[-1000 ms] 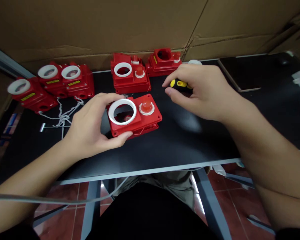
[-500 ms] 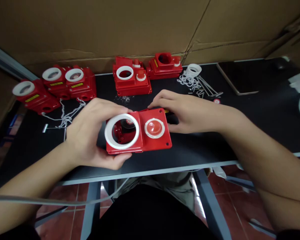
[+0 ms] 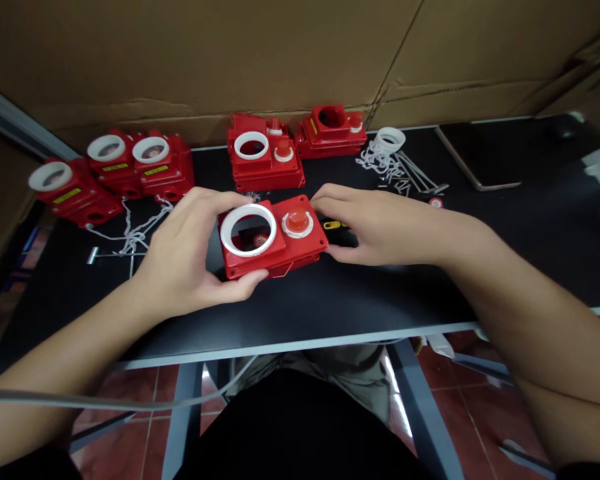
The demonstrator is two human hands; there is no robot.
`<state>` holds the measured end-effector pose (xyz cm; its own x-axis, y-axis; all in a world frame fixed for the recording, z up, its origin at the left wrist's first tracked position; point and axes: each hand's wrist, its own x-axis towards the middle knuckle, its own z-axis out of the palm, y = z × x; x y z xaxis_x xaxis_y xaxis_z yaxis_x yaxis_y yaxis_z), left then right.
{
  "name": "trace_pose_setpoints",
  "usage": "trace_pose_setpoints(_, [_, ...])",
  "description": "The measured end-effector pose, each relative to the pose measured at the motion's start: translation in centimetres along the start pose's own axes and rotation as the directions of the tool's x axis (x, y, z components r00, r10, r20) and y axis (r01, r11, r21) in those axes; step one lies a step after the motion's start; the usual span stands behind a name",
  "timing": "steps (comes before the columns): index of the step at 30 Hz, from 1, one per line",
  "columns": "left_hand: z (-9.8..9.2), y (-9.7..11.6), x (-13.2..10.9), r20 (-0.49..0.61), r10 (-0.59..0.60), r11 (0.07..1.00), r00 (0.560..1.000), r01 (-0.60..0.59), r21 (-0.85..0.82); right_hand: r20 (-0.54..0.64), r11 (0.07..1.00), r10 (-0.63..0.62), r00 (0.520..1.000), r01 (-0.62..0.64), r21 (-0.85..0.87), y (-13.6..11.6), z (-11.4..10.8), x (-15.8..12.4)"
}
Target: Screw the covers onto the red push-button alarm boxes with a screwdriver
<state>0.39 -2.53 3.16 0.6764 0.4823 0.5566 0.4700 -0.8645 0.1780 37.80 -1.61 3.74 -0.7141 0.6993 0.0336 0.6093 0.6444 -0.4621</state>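
My left hand point(image 3: 193, 257) grips the left end of a red alarm box point(image 3: 260, 263), thumb along the near edge and fingers at the far side. The box's cover carries a white threaded ring point(image 3: 230, 248) around an open round hole and a red domed lens point(image 3: 297, 219) in a white collar. Through the hole a small red and white part is faintly visible. At the right end my right hand point(image 3: 365, 223) has its fingers and thumb closed around the box's corners. A yellow and black item point(image 3: 333, 225) shows under that hand; its kind is unclear.
Several finished-looking red boxes with white rings point(image 3: 153, 150) stand at the left, with white cords and a small metal hammer point(image 3: 94, 255). Two more red boxes point(image 3: 267, 175) stand at the back. Right of them lie a white ring point(image 3: 390, 139), cord, metal rods, screws and a phone-like tablet point(image 3: 473, 160).
The cover has tipped from facing me to lying flatter over the red base. Its right end has moved back and left, while my right hand has closed in on that end.
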Motion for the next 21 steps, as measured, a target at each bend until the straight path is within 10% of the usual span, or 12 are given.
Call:
trace_pose_setpoints(9, [0.0, 0.4, 0.2, 0.045, -0.02, 0.998, 0.999, 0.023, -0.061, -0.033, 0.997, -0.047, 0.998, 0.044, -0.067, 0.2, 0.0, -0.1])
trace_pose_setpoints(21, [-0.6, -0.2, -0.8, -0.226, -0.008, 0.988, 0.974, -0.027, -0.151, -0.115, 0.997, -0.054, 0.992, 0.047, -0.062, 0.2, 0.3, -0.2])
